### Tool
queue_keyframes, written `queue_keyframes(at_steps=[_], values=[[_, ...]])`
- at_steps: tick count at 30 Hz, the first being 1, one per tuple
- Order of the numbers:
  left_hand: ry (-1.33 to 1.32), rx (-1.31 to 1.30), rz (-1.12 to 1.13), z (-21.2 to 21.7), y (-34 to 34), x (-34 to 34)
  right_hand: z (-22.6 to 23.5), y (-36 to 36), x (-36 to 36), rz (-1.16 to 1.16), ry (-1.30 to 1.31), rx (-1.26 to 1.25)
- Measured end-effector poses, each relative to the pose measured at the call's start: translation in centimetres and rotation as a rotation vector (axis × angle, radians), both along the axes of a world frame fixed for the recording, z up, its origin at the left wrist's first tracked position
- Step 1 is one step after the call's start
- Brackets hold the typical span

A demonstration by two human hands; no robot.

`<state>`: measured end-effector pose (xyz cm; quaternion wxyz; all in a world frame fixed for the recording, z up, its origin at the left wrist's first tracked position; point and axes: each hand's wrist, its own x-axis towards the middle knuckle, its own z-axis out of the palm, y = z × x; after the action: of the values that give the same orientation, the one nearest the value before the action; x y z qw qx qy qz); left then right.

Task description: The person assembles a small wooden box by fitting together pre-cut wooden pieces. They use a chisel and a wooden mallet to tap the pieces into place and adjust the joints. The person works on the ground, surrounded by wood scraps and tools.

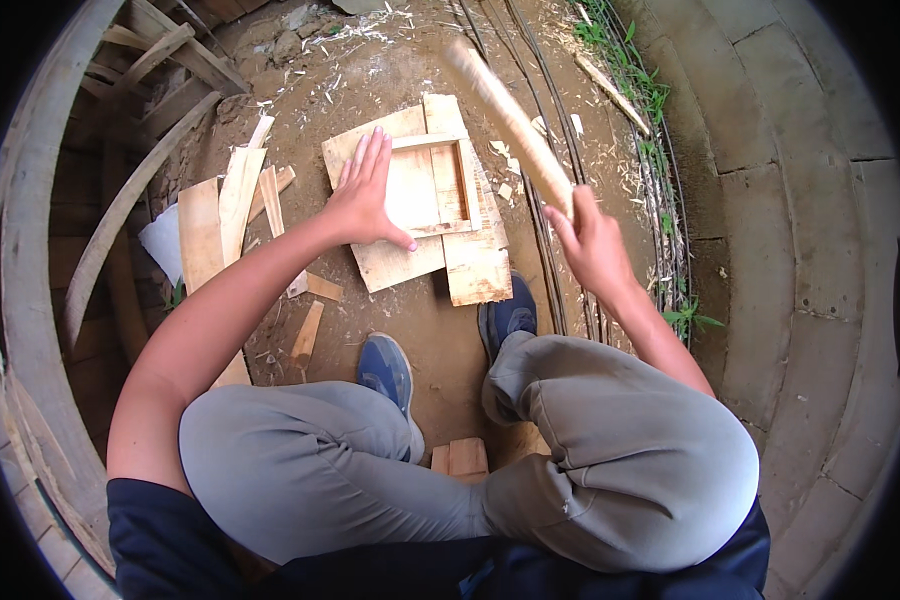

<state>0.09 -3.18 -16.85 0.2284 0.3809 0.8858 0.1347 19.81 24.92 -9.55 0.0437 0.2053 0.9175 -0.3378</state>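
A small rectangular wooden frame lies on two pale boards on the ground in front of me. My left hand rests over the frame's left side, fingers stretched out and thumb spread toward its near edge. That side of the frame is mostly hidden under the hand. In my right hand is a long wooden stick, gripped by its near end. It is raised to the right of the frame and slants up to the far left. Its far end is blurred by motion.
Offcuts and narrow boards lie on the left beside a wooden rack. Dark cables run along the ground at the right, before a block wall. Wood blocks sit between my feet. Shavings litter the dirt.
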Motion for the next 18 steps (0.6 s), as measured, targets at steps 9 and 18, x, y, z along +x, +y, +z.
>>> queue_keyframes(at_steps=[9, 18], values=[[0.002, -0.027, -0.013, -0.1, 0.6, 0.1, -5.8, 1.3, 1.7, 0.259, -0.106, 0.146], [-0.048, 0.183, 0.475, -0.8, 0.0, -0.5, -7.4, 2.7, 3.1, -0.247, 0.068, -0.369]])
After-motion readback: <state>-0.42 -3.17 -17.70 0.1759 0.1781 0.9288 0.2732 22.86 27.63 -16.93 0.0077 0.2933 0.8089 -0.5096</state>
